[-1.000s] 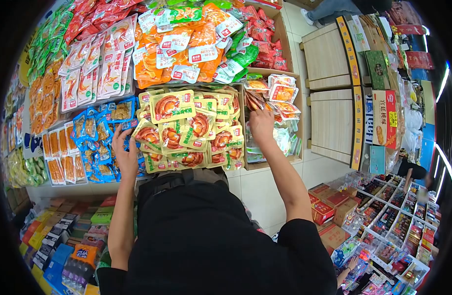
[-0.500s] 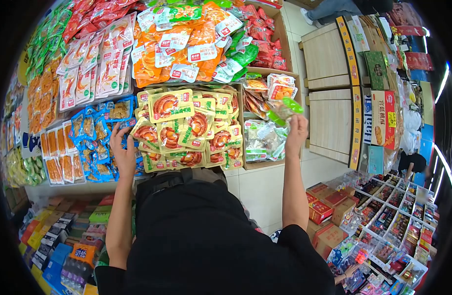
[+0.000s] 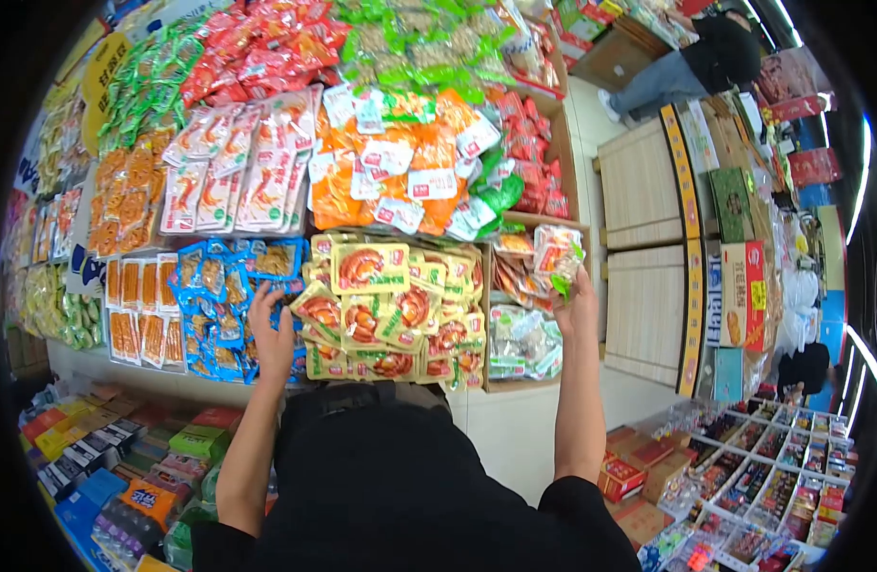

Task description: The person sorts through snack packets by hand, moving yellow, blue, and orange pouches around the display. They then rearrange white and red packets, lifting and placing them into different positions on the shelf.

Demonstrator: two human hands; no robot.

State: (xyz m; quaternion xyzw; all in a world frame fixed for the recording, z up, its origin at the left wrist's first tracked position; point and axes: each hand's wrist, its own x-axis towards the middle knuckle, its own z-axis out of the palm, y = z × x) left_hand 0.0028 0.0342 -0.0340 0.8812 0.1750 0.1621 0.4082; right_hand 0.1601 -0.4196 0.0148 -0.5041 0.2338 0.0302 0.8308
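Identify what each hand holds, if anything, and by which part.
The right hand pinches a green-and-clear packet by an edge; which edge is unclear. The left hand, over blue packets, holds nothing visible.

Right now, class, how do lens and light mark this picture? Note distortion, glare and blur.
Head view: black, rounded surround, and the yellow strip bows; head view: light tubes burn white at the right edge; head view: the small packet in the right hand looks soft, its print unreadable.
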